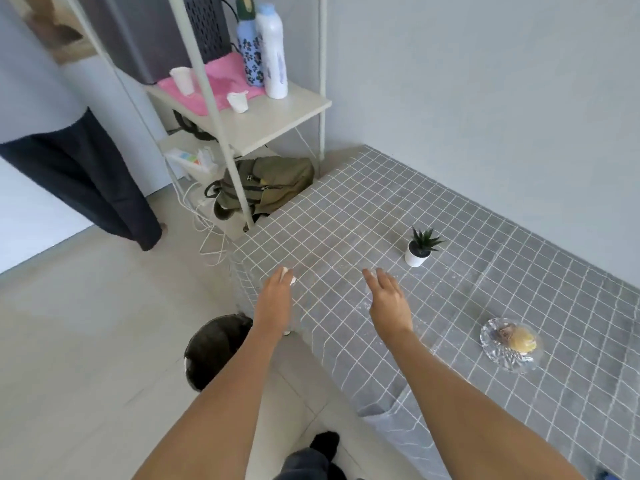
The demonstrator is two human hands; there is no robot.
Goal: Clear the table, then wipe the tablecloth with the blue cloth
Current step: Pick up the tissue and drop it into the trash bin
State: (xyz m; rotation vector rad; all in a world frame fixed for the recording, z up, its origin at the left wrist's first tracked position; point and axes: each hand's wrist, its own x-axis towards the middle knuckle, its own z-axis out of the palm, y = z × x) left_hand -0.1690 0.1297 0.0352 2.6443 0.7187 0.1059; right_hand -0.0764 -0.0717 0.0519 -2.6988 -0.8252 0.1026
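The grey tablecloth (381,209) with a white grid covers the table on the right. On it stand a small potted plant (420,249) in a white pot and a glass dish (510,342) holding food. My left hand (277,296) is at the table's left corner, fingers curled round a small white scrap (290,276) that peeks out past them. My right hand (386,299) hovers palm down over the cloth with straight fingers and holds nothing. A bit of something blue (604,475) shows at the bottom right edge.
A black bin (214,348) sits on the floor below my left forearm. Behind the table stands a white shelf (249,116) with a pink cloth, two cups and two bottles; an olive backpack (270,185) lies under it. A person stands at far left.
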